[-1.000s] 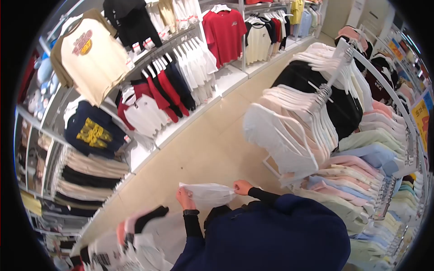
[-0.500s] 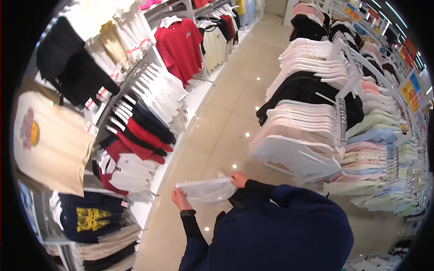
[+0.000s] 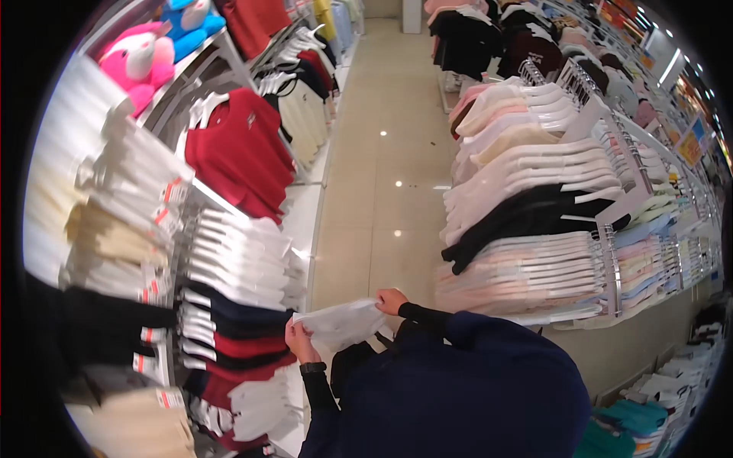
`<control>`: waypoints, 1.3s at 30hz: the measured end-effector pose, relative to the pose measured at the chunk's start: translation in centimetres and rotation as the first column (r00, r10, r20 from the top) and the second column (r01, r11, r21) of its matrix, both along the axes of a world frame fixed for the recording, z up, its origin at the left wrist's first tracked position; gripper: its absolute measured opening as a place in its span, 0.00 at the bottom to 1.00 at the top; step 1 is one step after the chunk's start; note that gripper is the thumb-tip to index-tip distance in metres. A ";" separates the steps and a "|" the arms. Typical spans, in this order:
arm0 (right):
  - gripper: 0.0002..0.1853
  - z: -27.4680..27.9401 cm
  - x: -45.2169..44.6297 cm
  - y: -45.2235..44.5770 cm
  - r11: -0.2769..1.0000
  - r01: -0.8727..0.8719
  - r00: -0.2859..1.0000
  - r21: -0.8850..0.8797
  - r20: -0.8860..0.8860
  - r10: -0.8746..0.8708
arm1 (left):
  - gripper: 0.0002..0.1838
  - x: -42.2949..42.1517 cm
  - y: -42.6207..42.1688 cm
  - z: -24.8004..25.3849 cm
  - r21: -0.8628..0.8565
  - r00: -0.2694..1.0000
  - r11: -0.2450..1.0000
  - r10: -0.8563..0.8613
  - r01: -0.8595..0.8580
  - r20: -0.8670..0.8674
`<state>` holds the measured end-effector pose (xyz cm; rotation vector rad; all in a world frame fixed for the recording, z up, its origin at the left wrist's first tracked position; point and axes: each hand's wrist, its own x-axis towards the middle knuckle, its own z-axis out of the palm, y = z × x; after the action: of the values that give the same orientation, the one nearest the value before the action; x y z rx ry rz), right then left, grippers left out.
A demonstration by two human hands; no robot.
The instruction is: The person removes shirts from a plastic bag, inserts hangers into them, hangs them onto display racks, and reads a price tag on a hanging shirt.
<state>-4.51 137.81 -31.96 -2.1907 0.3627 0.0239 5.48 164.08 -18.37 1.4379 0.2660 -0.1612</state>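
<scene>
A whitish, translucent plastic bag (image 3: 337,324) is stretched between my two hands in front of my body. At its left end, my left hand (image 3: 302,341) is closed on the edge, with a dark band at the wrist. My right hand (image 3: 391,301) pinches the bag's other end, slightly higher up. Part of the bag's lower side is hidden by my dark sleeve and clothing. Close to my left hand hang dark and red garments (image 3: 248,345) on white hangers.
On the left, wall racks hold white shirts (image 3: 237,248) and a red T-shirt (image 3: 237,156); a pink plush toy (image 3: 139,65) sits above. To the right, a rail carries pale clothes (image 3: 527,271) and a black garment (image 3: 527,217). A tiled aisle floor (image 3: 366,206) runs between them.
My view has turned, so the aisle now runs straight ahead and the plush toys appear at upper left. Both hands still hold the bag, and the left-hand racks look nearer.
</scene>
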 end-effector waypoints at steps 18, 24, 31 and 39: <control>0.18 1.7 27.4 -16.1 0.942 0.221 0.975 0.253 -0.071 -0.210 | 0.07 45.9 -26.6 -2.6 0.134 0.875 0.890 -0.454 0.436 0.168; 0.08 2.0 32.2 -23.7 0.398 0.585 0.659 0.706 -0.129 -0.741 | 0.11 56.3 -46.4 1.0 -0.008 0.665 0.672 -0.731 0.740 0.150; 0.14 -2.3 35.8 -37.7 0.055 0.851 0.211 0.522 -0.244 -0.946 | 0.10 64.3 -62.4 -3.5 0.154 0.344 0.346 -0.938 0.926 0.038; 0.18 1.9 42.2 -56.0 0.251 0.938 0.251 0.238 0.031 -0.968 | 0.17 62.7 -80.5 -1.3 -0.127 0.324 0.342 -0.936 0.931 -0.138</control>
<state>37.69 81.80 -30.05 -1.4111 1.5173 -0.8060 68.17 83.57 -19.66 1.3860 -0.4935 -1.2925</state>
